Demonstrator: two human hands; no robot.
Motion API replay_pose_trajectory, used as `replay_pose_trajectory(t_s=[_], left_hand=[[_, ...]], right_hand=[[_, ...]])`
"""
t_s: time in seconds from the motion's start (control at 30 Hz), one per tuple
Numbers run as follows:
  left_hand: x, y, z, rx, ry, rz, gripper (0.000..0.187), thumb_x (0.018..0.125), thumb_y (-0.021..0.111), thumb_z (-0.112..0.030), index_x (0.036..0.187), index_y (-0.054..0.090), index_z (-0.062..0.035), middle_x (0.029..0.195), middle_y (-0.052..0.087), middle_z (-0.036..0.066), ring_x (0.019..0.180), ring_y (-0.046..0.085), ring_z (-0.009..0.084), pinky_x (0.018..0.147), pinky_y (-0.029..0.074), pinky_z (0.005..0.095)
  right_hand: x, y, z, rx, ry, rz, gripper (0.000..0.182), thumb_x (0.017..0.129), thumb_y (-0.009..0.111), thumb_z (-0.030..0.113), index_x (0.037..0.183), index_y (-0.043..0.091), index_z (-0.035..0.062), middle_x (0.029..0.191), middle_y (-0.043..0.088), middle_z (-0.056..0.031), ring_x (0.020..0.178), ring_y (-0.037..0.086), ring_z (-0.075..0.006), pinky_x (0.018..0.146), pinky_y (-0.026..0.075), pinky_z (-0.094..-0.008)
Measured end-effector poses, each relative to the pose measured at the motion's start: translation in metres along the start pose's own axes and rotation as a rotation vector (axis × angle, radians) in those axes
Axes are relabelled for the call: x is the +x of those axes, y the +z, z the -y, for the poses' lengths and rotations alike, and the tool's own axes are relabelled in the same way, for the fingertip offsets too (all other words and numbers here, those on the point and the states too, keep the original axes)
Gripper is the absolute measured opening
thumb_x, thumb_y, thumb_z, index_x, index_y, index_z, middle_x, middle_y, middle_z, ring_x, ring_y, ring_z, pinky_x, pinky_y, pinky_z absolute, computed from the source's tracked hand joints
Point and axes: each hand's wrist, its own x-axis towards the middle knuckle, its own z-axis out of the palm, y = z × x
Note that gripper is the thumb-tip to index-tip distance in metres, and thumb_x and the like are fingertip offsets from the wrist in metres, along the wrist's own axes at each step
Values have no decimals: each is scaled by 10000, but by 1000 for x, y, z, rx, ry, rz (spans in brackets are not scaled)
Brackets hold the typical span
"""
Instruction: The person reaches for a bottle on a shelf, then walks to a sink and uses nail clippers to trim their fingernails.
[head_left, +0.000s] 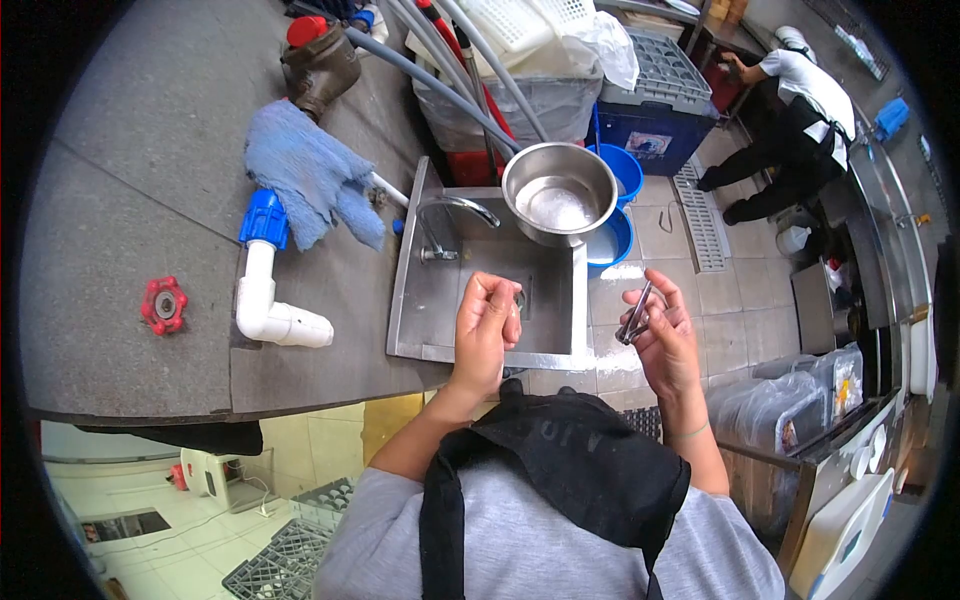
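You faced a grey wall [130, 150] with white pipework [262, 300], pale tiled floor [690, 290] beyond, steel counters [880, 200] running along the right edge.

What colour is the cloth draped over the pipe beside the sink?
Light blue; the cloth shows best in the head view.

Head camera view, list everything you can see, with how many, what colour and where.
metal bowl: one, silver, on the sink's far right corner
sink: one, steel, under the hands
tap: one, silver, at the sink's back
cloth: one, blue, on the grey counter left of the sink
pipe elbow: one, white with a blue fitting, below the cloth
valve wheel: one, red, far left
buckets: two, blue, on the floor beyond the sink
crate: one, blue with a grey rack on top
co-worker: one, white top, top right
left hand: over the sink, fingers curled
right hand: holding a small metal tool
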Motion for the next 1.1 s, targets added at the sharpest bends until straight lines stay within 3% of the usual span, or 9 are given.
replay_pose_trajectory(t_s=[0.2,0.23,0.33,0.4,0.43,0.63,1.1], left_hand=[[1,-2,3,78,-108,-1,169,970,443,-249,937,473,-86,570,396,-20,489,345,41,448,264,189],[1,-1,5,96,-116,15,166,969,444,-248,939,472,-87,571,399,-19,488,347,40,446,261,186],[0,9,8,112,-144,94,136,961,467,-221,941,457,-87,615,437,-28,509,376,26,447,267,166],[-2,18,10,101,-137,112,132,955,480,-208,947,433,-85,637,448,-23,517,388,25,450,278,166],[-3,20,11,96,-133,118,135,952,487,-202,950,422,-84,648,454,-21,521,394,25,451,284,166],[-6,22,16,107,-73,195,120,938,505,-130,934,402,-68,676,471,-6,534,415,32,462,320,171],[-8,23,22,58,-95,224,118,942,499,-136,915,399,-78,680,477,-7,519,414,28,449,324,165]], right_hand=[[1,9,-3,-55,98,29,279,863,558,100,1127,540,11,908,563,-82,751,585,-158,658,514,-293],[2,14,-5,-214,103,34,180,871,507,62,995,618,-6,853,527,-53,703,566,-139,587,482,-276],[0,55,-2,-602,-44,146,150,870,557,67,989,632,15,787,475,3,612,471,-52,512,390,-191],[3,62,-12,-667,-144,187,161,852,607,71,1004,642,33,800,444,26,602,440,-30,500,367,-169],[2,67,-12,-626,-84,131,161,818,655,82,973,657,40,779,483,29,619,386,-35,555,315,-190],[-1,63,-14,-398,112,28,103,829,651,86,909,645,21,780,501,38,608,418,-18,508,325,-179],[-3,58,-19,-341,103,4,95,851,634,121,886,604,38,650,527,38,477,405,-5,403,297,-172]])
